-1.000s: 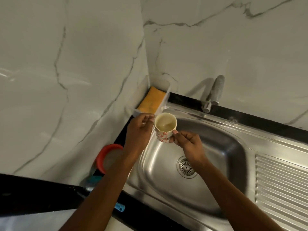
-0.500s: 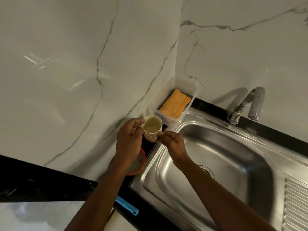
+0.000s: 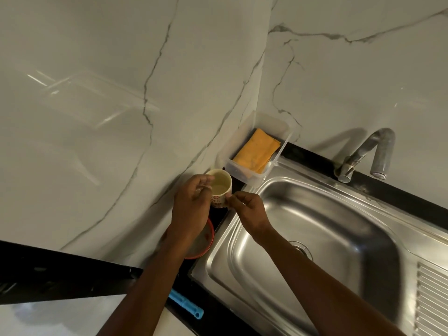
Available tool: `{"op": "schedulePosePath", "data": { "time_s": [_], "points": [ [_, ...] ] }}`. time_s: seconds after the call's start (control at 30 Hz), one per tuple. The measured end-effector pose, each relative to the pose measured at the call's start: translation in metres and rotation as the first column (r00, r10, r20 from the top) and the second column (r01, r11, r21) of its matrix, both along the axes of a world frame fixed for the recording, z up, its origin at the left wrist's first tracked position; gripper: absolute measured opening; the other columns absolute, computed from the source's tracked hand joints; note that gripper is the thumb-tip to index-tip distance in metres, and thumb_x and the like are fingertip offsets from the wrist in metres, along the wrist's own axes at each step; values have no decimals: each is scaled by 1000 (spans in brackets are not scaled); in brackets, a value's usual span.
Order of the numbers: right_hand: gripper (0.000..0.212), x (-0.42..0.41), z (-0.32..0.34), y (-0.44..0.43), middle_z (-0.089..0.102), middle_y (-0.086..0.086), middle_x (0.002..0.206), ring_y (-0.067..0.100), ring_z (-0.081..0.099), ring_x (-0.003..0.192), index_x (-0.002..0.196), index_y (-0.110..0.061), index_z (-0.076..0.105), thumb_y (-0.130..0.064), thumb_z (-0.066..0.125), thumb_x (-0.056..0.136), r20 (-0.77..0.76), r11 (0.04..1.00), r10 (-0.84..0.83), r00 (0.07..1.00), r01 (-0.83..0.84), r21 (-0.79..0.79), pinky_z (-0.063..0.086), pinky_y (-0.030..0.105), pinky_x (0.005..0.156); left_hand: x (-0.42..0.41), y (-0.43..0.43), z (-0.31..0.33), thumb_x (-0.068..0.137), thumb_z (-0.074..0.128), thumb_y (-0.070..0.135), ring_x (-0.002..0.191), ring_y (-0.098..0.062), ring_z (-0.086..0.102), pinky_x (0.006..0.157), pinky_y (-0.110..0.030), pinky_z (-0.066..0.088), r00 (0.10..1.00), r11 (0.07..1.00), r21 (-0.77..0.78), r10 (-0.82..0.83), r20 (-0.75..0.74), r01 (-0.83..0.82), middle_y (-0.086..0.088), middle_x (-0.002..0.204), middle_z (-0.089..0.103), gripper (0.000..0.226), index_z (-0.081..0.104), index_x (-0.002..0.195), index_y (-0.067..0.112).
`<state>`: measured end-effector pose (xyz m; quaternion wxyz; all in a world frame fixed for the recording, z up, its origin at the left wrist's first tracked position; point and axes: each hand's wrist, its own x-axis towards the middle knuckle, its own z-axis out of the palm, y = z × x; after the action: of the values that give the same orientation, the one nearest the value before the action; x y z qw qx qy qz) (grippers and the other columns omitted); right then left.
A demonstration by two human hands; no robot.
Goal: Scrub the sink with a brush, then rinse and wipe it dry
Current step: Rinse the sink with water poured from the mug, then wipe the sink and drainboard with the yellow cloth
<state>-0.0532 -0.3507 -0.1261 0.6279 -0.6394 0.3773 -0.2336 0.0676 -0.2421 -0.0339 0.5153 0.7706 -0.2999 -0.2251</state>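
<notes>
"So, where is there open room around the edges?"

"From my remote seat I see a steel sink [image 3: 339, 229] set in a black counter [image 3: 60, 275] that meets marble walls at the back and on the left. The basin is the widest open space. The strip of counter between its left rim and the wall is narrow and crowded."

"What stands in the way there?"

"A clear tub [image 3: 242, 175] sits at the counter's back left corner, just beside the sink's rim, with a folded orange cloth [image 3: 257, 151] lying in it. Nearer the front, a red-rimmed dish [image 3: 206, 246] lies half hidden under the left wrist. A blue handle [image 3: 186, 307] shows at the counter's front edge, and I cannot tell what it belongs to. A grey tap [image 3: 373, 151] rises at the back edge, its spout curving down toward the sink's back rim. Between tub and dish, both hands hold a small cup [image 3: 220, 187] with a red pattern and pale liquid inside. The left hand [image 3: 191, 207] curls round one side, and the right hand [image 3: 247, 209] pinches the other. I cannot tell whether the cup rests on the counter."

"And the sink?"

"Shiny, rounded steel. Its drain [image 3: 301, 248] peeks out beside the right forearm, and a ridged drainboard [image 3: 434, 299] runs off to the right."
</notes>
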Motion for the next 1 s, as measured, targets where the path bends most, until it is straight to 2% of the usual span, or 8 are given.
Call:
{"op": "schedulePosePath", "data": {
  "time_s": [0.13,0.3,0.4,0.47,0.57,0.67,0.83,1.0],
  "points": [
    [35,-15,23,-7,73,-15,94,5,68,86,96,-26,76,-56,57,99,-318,872,20,948,-172,-458,60,36,78,-2,-7,2,105,57,18,100,12,62,73,-3,47,999,1000,-13,-22,-29,22,24,108,66,19,70,115,27],
    [29,-17,84,-42,71,-9,87,9,69,76,85,-19,70,-40,61,102,-96,721,-3,995,-64,-690,60,36,66,0,-23,2,101,56,9,98,3,66,78,-15,50,999,998,-39,-44,-15,44,17,104,71,23,72,110,23],
    [21,1,107,-85,70,-4,83,13,67,75,86,-16,70,-29,61,100,-161,677,-11,987,-111,-727,59,39,71,0,-33,1,102,56,11,104,-3,66,86,-25,54,996,996,-37,-85,-27,84,11,111,72,24,72,119,17],
    [19,18,109,-116,75,1,90,18,68,80,94,-13,75,-24,61,99,-362,623,49,931,-312,-718,58,36,78,0,-38,1,103,56,14,108,-4,65,91,-29,55,994,994,-32,-106,-27,105,8,115,72,26,71,124,16],
    [31,44,98,-155,73,0,126,20,67,113,125,-19,73,-18,60,98,-687,478,120,716,-649,-593,45,25,94,-2,-44,0,101,55,15,108,-6,66,93,-29,54,992,993,-22,-119,-34,118,5,118,73,30,70,128,16],
    [47,64,79,-180,64,-1,142,22,58,129,142,-27,62,-14,58,96,-867,379,96,489,-824,-422,45,33,105,-3,-47,-2,102,55,12,106,-2,65,91,-31,56,991,991,9,-131,-9,131,6,121,72,31,69,130,17],
    [56,81,63,-200,59,-2,147,26,56,132,148,-30,54,-9,58,97,-961,168,-28,274,-947,-275,45,38,108,-4,-48,-4,103,56,14,99,15,62,81,-12,50,990,990,4,-139,-35,139,16,116,68,29,70,127,22],
    [53,86,58,-211,59,-4,142,26,56,130,145,-32,55,-18,67,95,-965,76,-61,257,-962,-261,46,40,104,-6,-42,-10,103,57,12,98,21,60,77,-4,49,987,991,-24,-133,-85,132,24,112,67,27,70,123,25]
  ]
}}
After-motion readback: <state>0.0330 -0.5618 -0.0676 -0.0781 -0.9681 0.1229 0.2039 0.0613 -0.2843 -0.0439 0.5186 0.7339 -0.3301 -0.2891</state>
